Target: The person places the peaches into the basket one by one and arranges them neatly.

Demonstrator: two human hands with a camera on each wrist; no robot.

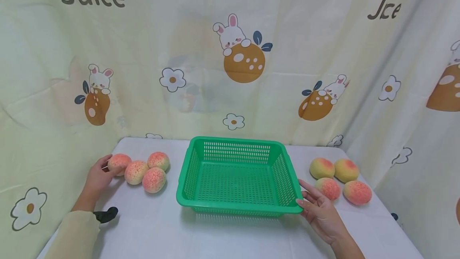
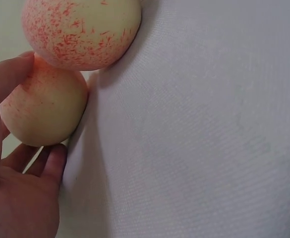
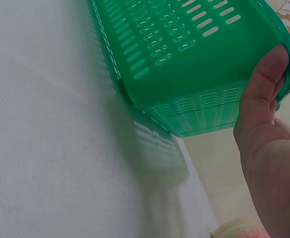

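Note:
My left hand (image 1: 98, 178) holds the leftmost peach (image 1: 117, 161) of a group on the table's left side. In the left wrist view the thumb lies against one side of that peach (image 2: 48, 106), the fingers against the other, and a second peach (image 2: 85, 32) sits right beside it. At the front right corner of a green plastic basket (image 1: 237, 208), my right hand (image 1: 323, 217) grips the rim. Seen from the right wrist, the thumb (image 3: 266, 79) presses the outer wall of the basket just under the rim. Nothing lies in the basket.
More peaches, a speckled one (image 1: 135, 172) and two others, cluster beside the left hand. Right of the basket sit several more, two yellowish peaches (image 1: 322, 168) behind two pinker ones (image 1: 357, 193). A patterned curtain (image 1: 197, 103) hangs behind the white-covered table (image 1: 151, 227).

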